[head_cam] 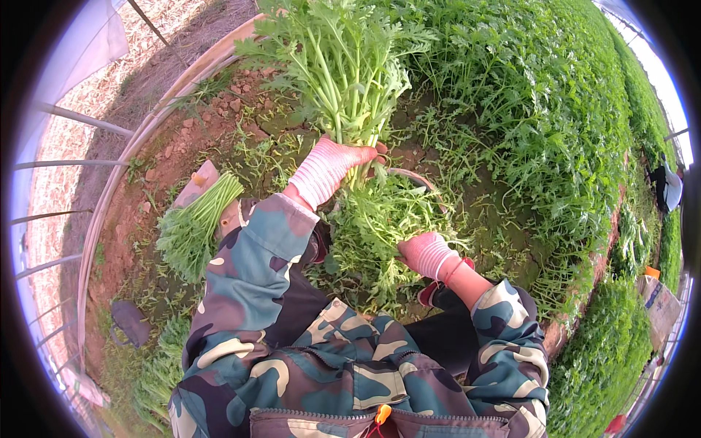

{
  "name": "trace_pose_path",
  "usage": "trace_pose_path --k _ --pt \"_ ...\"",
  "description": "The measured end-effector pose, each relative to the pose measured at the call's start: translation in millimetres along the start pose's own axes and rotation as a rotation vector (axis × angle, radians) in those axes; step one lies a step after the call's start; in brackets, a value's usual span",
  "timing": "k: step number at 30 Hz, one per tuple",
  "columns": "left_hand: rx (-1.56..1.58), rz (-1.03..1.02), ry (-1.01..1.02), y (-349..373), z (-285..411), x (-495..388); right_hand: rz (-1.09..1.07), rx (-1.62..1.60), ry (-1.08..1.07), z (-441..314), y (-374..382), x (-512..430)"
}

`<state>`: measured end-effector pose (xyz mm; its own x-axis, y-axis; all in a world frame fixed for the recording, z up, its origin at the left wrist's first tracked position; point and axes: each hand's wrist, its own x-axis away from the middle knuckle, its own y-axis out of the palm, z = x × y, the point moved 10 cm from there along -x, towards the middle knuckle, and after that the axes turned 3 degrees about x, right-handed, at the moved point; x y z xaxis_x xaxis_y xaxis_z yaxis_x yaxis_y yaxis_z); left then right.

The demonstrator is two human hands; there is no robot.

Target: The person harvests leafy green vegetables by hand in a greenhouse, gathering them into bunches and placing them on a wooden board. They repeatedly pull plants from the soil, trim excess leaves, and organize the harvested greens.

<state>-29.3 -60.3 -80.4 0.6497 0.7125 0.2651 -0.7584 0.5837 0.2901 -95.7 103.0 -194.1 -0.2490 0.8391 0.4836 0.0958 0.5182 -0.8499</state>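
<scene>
My left hand [344,160], in a pink-and-white knit glove, grips the stem ends of an upright bunch of leafy greens [350,71] that look like crown daisy. Its thumb crosses the front of the pale stems. Lower and to the right, my right hand [428,255], gloved alike, rests against a heap of loose cut greens [372,235] between my legs. The right fingertips are partly hidden among the leaves, so whether they pinch any is unclear. Behind the heap shows a curved rim [419,179], perhaps of a container.
A bundle of cut greens [202,224] lies at left beside a pinkish object [197,183]. A dark object [130,323] is on the soil. Dense growing greens [526,109] fill the right. Metal poles [82,117] line the left; a person [667,186] is far right.
</scene>
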Motion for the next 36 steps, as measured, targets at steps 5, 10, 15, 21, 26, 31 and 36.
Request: trace_pose_path --k 5,10,15,21,26,31,36 --pt "-0.016 -0.087 0.06 9.6 5.1 6.1 0.465 0.149 -0.083 -7.2 -62.1 9.7" --pt "-0.409 -0.033 -0.021 17.2 -4.3 4.2 0.722 -1.191 -0.006 52.4 -140.6 27.0" --pt "-1.235 0.159 0.025 34.1 -3.8 -4.3 0.67 -1.679 -0.3 44.4 -153.8 9.4" --pt "-1.615 0.208 0.298 71.0 10.6 16.2 0.74 -2.063 -0.245 81.7 -115.9 -18.1" --pt "-1.761 0.256 0.573 92.6 4.7 36.6 0.613 -2.451 -0.352 60.4 -130.5 5.5" --pt "-1.785 0.279 0.839 109.1 7.6 55.5 0.612 -2.437 -0.363 68.1 -119.0 9.8" --pt "-1.526 0.038 0.625 101.3 -3.7 50.5 0.571 -2.363 -0.417 69.7 -113.6 13.4"
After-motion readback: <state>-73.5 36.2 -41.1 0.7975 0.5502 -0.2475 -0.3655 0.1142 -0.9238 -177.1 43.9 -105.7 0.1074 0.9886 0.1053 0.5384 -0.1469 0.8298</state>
